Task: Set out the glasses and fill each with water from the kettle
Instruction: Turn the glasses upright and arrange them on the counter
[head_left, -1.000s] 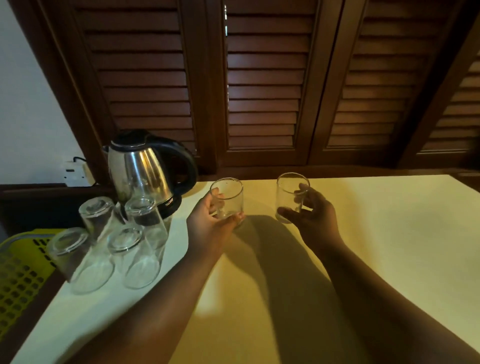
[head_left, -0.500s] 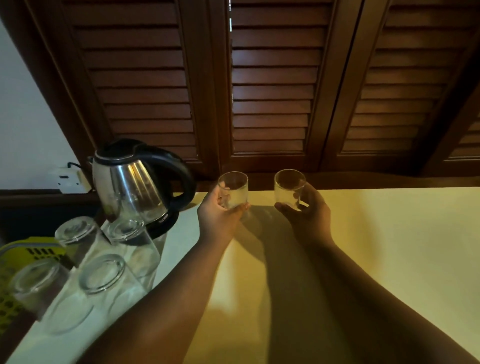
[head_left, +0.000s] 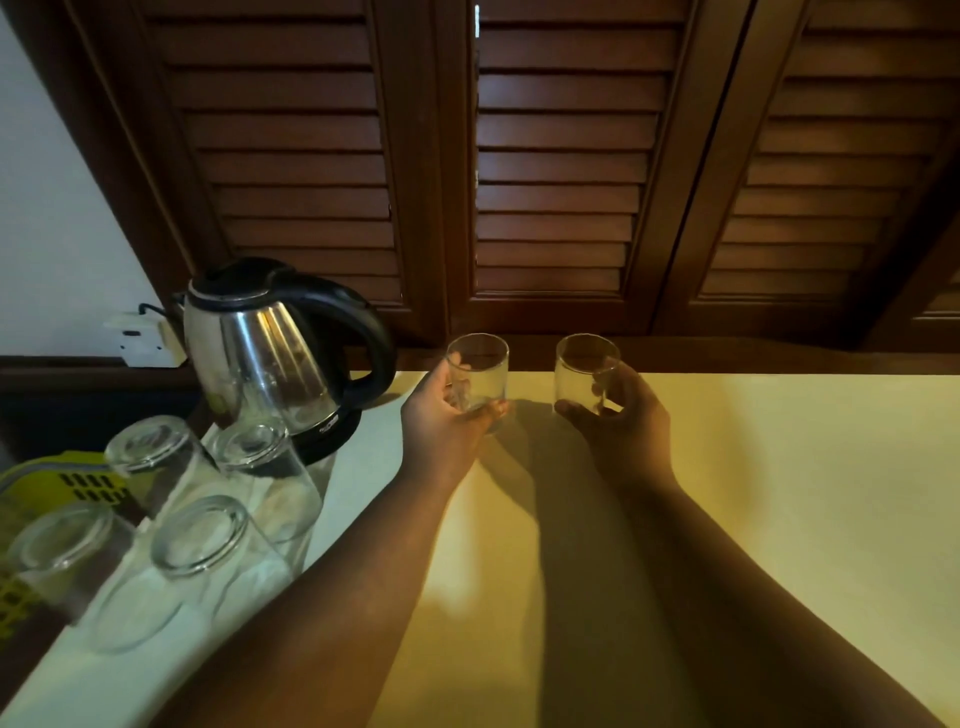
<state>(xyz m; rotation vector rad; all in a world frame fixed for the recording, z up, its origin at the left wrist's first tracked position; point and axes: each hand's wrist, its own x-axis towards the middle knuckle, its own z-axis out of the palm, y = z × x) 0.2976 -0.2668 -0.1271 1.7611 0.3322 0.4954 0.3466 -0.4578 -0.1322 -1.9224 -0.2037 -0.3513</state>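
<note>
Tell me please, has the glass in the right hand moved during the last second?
Yes. The glass in the right hand has gone forward, away from the person, nearer to the far edge of the table.

Person, two arms: left hand (head_left: 441, 418), bare; right hand (head_left: 631, 431), bare; left forearm (head_left: 332, 587) and right forearm (head_left: 727, 587), bare along all the length that shows.

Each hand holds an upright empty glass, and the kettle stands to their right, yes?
No. The head view shows the kettle standing to their left. Each hand does hold an upright empty glass: left hand on the left glass, right hand on the right glass.
</note>
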